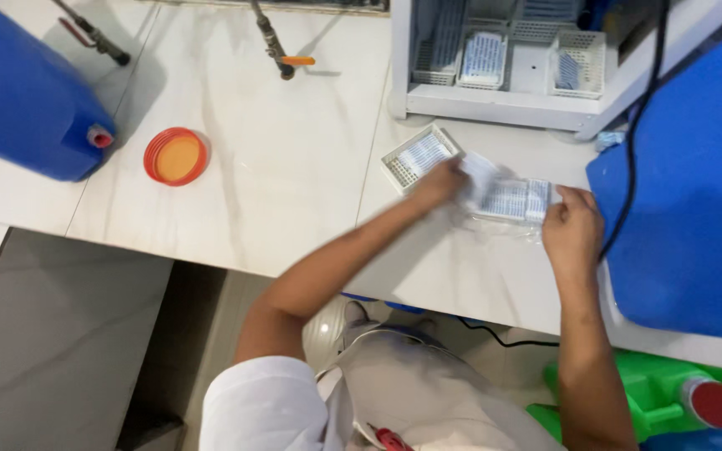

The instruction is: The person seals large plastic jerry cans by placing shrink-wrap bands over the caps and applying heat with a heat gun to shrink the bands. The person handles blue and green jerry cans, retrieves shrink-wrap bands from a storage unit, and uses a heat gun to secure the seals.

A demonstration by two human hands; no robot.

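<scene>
Crinkly clear packet [507,205] (flat, rectangular) between hands

left hand [438,184] + right hand [572,225] gripping clear bag [507,205] on worktop [294,167] | white mesh tray [418,156] just above left hand

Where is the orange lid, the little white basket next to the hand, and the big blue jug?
orange lid [177,156], head view, on its middle.
white basket [418,157], head view, on its mesh top.
blue jug [18,92], head view, on its side wall.
</scene>
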